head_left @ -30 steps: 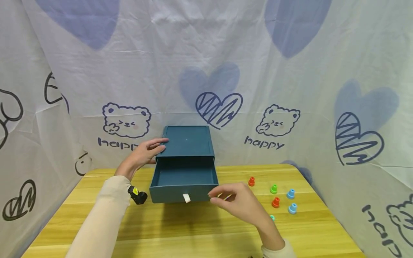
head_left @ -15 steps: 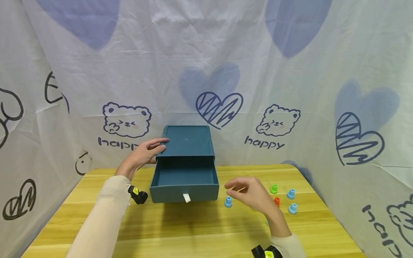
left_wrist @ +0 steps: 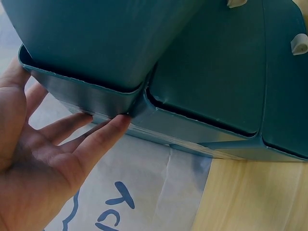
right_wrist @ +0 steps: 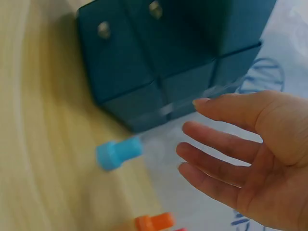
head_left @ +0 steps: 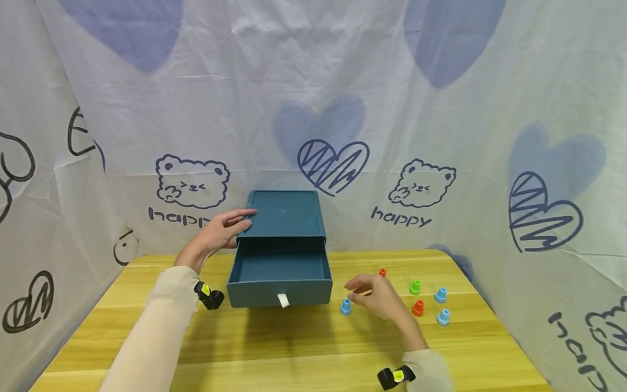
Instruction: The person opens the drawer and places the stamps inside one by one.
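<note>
At the left of the drawer cabinet [head_left: 284, 215], the loosely spread left hand [head_left: 217, 235] presumably steadies it; the half-spread right hand [head_left: 379, 295] holds nothing.

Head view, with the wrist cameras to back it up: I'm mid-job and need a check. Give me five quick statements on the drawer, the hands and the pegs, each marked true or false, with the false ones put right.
1. The top drawer is pulled out of the cabinet. True.
2. The left hand is inside that drawer. False: it touches the cabinet's outside, at its left edge in the head view.
3. The right hand holds nothing. True.
4. The green peg lies in the drawer. False: it stands on the table.
5. A blue peg stands just right of the open drawer in the head view. True.
</note>
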Tool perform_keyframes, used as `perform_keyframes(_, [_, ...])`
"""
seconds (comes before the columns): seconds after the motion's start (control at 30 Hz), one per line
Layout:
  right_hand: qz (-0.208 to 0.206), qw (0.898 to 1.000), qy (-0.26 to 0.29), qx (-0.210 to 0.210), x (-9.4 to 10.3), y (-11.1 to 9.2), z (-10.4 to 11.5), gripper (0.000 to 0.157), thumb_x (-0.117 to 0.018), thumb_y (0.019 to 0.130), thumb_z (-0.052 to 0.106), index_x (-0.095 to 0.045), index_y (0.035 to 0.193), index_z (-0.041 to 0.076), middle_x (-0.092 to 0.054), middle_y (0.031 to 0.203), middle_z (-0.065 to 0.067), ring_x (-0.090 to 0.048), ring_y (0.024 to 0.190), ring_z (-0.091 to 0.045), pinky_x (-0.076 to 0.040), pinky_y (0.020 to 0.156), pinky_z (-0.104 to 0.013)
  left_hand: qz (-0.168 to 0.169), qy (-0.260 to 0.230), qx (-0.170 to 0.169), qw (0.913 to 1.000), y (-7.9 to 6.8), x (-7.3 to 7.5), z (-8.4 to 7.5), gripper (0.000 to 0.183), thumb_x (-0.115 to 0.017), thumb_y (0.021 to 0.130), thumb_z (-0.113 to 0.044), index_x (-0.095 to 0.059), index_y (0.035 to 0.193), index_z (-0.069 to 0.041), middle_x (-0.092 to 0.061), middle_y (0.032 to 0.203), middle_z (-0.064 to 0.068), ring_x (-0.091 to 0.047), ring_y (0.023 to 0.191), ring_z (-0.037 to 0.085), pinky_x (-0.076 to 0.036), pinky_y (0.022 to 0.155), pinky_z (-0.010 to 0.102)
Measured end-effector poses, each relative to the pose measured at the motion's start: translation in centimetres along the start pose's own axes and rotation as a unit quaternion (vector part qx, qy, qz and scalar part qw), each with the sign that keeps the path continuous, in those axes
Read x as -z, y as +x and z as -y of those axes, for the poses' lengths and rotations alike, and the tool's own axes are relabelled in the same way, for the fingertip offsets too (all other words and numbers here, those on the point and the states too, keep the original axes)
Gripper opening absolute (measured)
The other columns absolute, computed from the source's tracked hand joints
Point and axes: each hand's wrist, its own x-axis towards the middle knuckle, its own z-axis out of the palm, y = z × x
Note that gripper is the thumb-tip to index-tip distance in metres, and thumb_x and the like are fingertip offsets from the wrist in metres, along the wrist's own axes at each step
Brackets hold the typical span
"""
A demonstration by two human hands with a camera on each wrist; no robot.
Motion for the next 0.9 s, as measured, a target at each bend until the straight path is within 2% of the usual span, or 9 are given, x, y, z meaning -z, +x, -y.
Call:
perform_keyframes(0.23, [0.003, 1.0, -0.015, -0.012, -1.1, 0.2, -1.9, 0.02, -0.076, 0.089, 0.0, -0.076, 0.108, -0.001, -0.077, 0.109, -0.018, -0.075, 0.094, -0.03, -0.065, 0.082, -0.039, -0.002, -0.006, 0.004, 1.0, 0.0, 0.0, 0.0, 0.059, -0.055, 0.106, -0.047, -0.04, 0.16, -0.028, -0.028, 0.17, 0.014, -0.033, 0.154, 0.042, -0.041, 0.118, 0.064])
perform_keyframes(0.37, [0.002, 1.0, -0.011, -0.023, -1.5, 0.2, -2.1, 0.021, -0.077, 0.088, 0.0, -0.076, 0.108, -0.001, -0.076, 0.11, -0.02, -0.075, 0.094, -0.032, -0.065, 0.082, -0.043, -0.003, -0.005, 0.002, 1.0, 0.0, 0.0, 0.1, 0.059, -0.055, 0.106, -0.047, -0.04, 0.159, -0.027, -0.028, 0.171, 0.014, -0.032, 0.154, 0.043, -0.04, 0.117, 0.065])
perform_keyframes(0.57, [-0.001, 0.999, -0.015, -0.041, -1.9, 0.3, -2.4, 0.021, -0.076, 0.088, -0.001, -0.076, 0.109, 0.0, -0.076, 0.112, -0.019, -0.075, 0.094, -0.031, -0.065, 0.083, -0.042, -0.002, -0.007, 0.005, 1.0, -0.1, 0.0, 0.0, 0.059, -0.055, 0.106, -0.047, -0.04, 0.16, -0.028, -0.027, 0.171, 0.014, -0.033, 0.154, 0.042, -0.041, 0.118, 0.064])
perform_keyframes(0.9, [0.008, 0.999, -0.014, -0.039, -2.3, 0.3, -2.9, 0.021, -0.075, 0.089, -0.001, -0.076, 0.109, 0.0, -0.076, 0.113, -0.017, -0.074, 0.095, -0.033, -0.065, 0.083, -0.043, -0.002, -0.009, 0.005, 0.9999, -0.2, 0.0, -0.1, 0.059, -0.055, 0.106, -0.047, -0.04, 0.16, -0.029, -0.028, 0.171, 0.014, -0.033, 0.154, 0.043, -0.041, 0.118, 0.064])
